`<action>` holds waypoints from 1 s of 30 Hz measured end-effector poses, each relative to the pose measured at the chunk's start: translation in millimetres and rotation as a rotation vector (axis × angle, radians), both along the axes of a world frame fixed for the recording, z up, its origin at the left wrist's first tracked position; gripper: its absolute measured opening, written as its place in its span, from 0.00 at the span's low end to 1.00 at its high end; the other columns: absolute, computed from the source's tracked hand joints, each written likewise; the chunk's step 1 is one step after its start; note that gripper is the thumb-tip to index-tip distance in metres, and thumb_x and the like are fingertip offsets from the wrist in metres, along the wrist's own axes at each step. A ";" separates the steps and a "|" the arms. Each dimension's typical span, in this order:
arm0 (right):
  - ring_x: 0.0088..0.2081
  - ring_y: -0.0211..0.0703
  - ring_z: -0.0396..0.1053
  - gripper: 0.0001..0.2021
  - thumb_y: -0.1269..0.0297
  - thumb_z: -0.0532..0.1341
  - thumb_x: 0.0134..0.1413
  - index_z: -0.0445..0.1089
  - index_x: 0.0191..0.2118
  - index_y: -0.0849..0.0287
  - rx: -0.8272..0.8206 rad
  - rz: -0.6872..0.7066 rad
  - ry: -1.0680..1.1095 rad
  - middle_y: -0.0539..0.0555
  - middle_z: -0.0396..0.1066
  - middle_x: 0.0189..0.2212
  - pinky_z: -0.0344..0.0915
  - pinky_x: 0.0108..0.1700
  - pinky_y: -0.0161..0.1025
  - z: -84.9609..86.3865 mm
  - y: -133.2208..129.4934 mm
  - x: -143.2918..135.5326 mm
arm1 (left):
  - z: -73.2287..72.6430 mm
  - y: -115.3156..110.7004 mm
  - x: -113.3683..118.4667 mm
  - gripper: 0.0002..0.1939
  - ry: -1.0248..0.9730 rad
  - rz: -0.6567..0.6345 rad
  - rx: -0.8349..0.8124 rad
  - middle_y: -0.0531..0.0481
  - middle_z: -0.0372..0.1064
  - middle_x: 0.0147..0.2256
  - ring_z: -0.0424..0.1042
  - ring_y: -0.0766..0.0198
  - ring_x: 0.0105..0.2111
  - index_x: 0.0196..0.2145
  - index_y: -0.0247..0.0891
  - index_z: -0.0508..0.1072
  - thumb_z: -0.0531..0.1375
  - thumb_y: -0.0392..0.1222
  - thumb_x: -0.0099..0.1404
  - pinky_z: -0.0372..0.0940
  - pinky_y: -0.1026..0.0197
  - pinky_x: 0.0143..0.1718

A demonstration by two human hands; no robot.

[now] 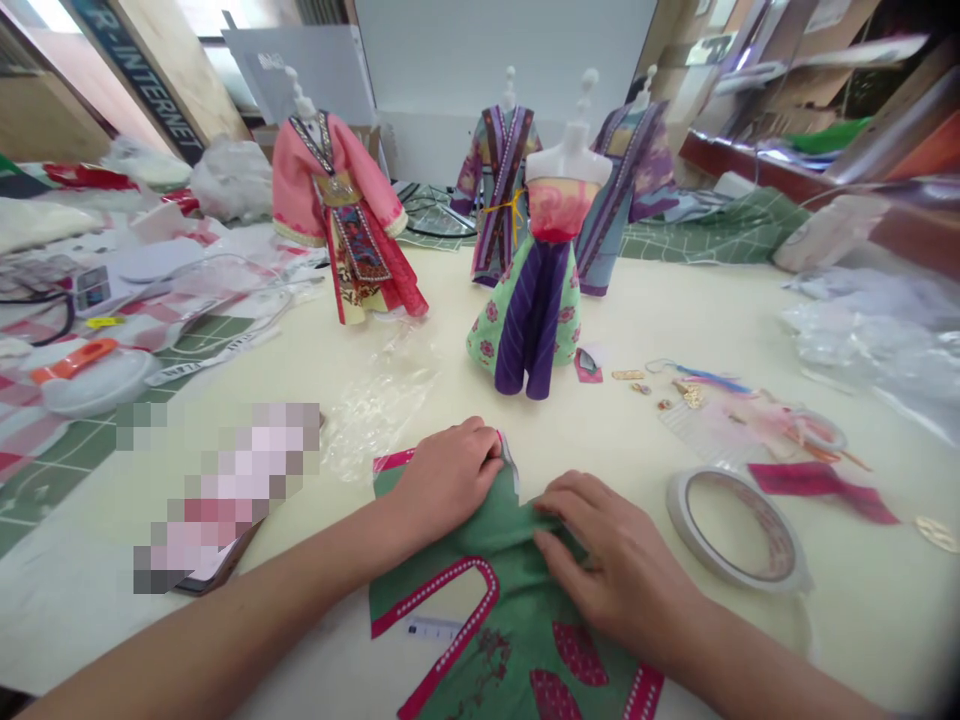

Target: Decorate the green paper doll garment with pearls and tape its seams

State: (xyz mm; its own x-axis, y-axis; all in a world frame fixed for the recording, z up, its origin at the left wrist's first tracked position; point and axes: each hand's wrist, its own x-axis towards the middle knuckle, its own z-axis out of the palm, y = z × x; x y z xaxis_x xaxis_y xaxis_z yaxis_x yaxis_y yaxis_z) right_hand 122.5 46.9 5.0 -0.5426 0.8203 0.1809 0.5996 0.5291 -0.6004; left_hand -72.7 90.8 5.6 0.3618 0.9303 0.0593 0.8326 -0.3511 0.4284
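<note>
A small green garment point(517, 590) with magenta trim and white dots lies on the pale table, its sleeve spread to the left. My left hand point(450, 470) rests on its upper edge, fingers curled and pressed together on the cloth beside a pink and white strip point(509, 455). To the right, my right hand point(600, 550) holds the green cloth between thumb and fingers near the neck opening. Part of a ruler point(433, 628) shows beside the curved trim, under the sleeve.
Dressed mannequins stand behind, the nearest point(531, 300) in green and purple, another point(341, 220) in pink. A tape roll point(735, 525) and magenta ribbon point(821, 487) lie right. A blurred phone point(240, 490) lies left, near clear plastic wrap point(382, 410).
</note>
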 end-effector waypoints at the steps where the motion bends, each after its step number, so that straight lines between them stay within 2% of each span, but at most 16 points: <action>1: 0.40 0.47 0.63 0.07 0.70 0.54 0.57 0.67 0.41 0.60 -0.028 -0.046 0.043 0.56 0.65 0.38 0.64 0.42 0.48 0.3 2.1 0.6 | 0.1 0.0 0.0 0.05 -0.025 0.001 0.002 0.52 0.65 0.29 0.67 0.63 0.28 0.28 0.37 0.68 0.55 0.33 0.61 0.63 0.59 0.30; 4: 0.45 0.48 0.63 0.10 0.68 0.54 0.58 0.66 0.45 0.60 -0.084 -0.162 0.161 0.58 0.65 0.43 0.62 0.47 0.49 -1.0 9.7 -0.6 | 3.6 -3.2 -1.3 0.05 -0.114 0.028 0.023 0.53 0.66 0.29 0.66 0.66 0.27 0.27 0.37 0.67 0.56 0.33 0.61 0.62 0.62 0.28; 8: 0.45 0.48 0.63 0.11 0.67 0.58 0.53 0.68 0.43 0.59 -0.148 -0.169 0.235 0.57 0.67 0.42 0.61 0.49 0.47 -2.5 17.2 -11.1 | 11.6 -7.8 -3.3 0.05 -0.206 0.077 0.049 0.54 0.66 0.28 0.66 0.68 0.25 0.27 0.37 0.67 0.56 0.34 0.61 0.62 0.65 0.26; 12: 0.35 0.44 0.66 0.04 0.71 0.60 0.49 0.70 0.32 0.58 -0.232 -0.174 0.248 0.51 0.70 0.31 0.63 0.38 0.40 -2.7 18.1 -22.2 | 14.4 -9.1 -3.5 0.05 -0.249 0.096 0.060 0.54 0.66 0.27 0.66 0.68 0.25 0.26 0.37 0.67 0.57 0.32 0.59 0.62 0.65 0.25; 15: 0.30 0.40 0.67 0.06 0.72 0.57 0.51 0.71 0.30 0.57 -0.305 -0.207 0.274 0.49 0.71 0.27 0.62 0.32 0.36 -4.3 17.2 -25.4 | 13.4 -12.9 -3.8 0.03 -0.268 0.114 0.075 0.53 0.67 0.29 0.66 0.67 0.27 0.29 0.37 0.68 0.58 0.31 0.58 0.63 0.64 0.27; 17: 0.28 0.39 0.66 0.06 0.71 0.57 0.52 0.71 0.30 0.57 -0.343 -0.218 0.300 0.48 0.71 0.26 0.61 0.29 0.33 -5.3 17.0 -25.5 | 12.5 -18.0 -4.3 0.03 -0.289 0.077 0.134 0.51 0.67 0.32 0.67 0.65 0.30 0.33 0.37 0.69 0.58 0.32 0.59 0.64 0.62 0.30; 22: 0.27 0.37 0.66 0.07 0.70 0.56 0.53 0.70 0.28 0.58 -0.378 -0.216 0.351 0.47 0.69 0.23 0.59 0.27 0.31 -5.2 16.9 -24.9 | 10.1 -30.7 -4.2 0.05 -0.215 -0.168 0.365 0.49 0.67 0.33 0.66 0.61 0.34 0.34 0.37 0.72 0.55 0.34 0.65 0.65 0.57 0.34; 30: 0.28 0.39 0.67 0.09 0.69 0.54 0.55 0.71 0.29 0.57 -0.373 -0.196 0.353 0.48 0.71 0.25 0.61 0.30 0.33 -5.8 14.4 -25.6 | 4.5 -31.2 -2.2 0.08 0.022 -0.242 0.588 0.47 0.70 0.31 0.66 0.59 0.32 0.34 0.36 0.73 0.53 0.33 0.66 0.65 0.55 0.34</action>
State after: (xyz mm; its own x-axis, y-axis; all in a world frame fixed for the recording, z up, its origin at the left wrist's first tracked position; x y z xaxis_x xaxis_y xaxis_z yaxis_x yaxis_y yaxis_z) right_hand 96.9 61.3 -0.8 -0.3325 0.9431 0.0019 0.3939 0.1407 -0.9083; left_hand -74.8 59.6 10.1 0.5647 0.6362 0.5257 0.7068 -0.7017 0.0901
